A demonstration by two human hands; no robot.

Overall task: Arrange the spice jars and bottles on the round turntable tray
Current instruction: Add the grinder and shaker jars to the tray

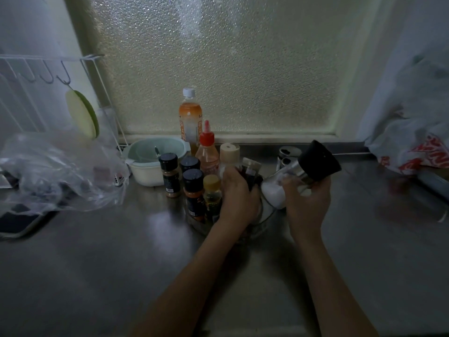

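Fingers of the right hand [306, 198] grasp a tilted grinder [291, 177] for the tray [264, 218]; left hand [239, 193] grips a dark jar [250, 170], steadying it.

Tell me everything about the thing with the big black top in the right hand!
It is a grinder with a wide black cap, a shiny metal band under it and a clear body filled with white grains, probably salt. The right hand grips it around the middle and holds it tilted, cap pointing up and right, base down and left, just above the edge of the round tray. Nothing else seems to touch it.
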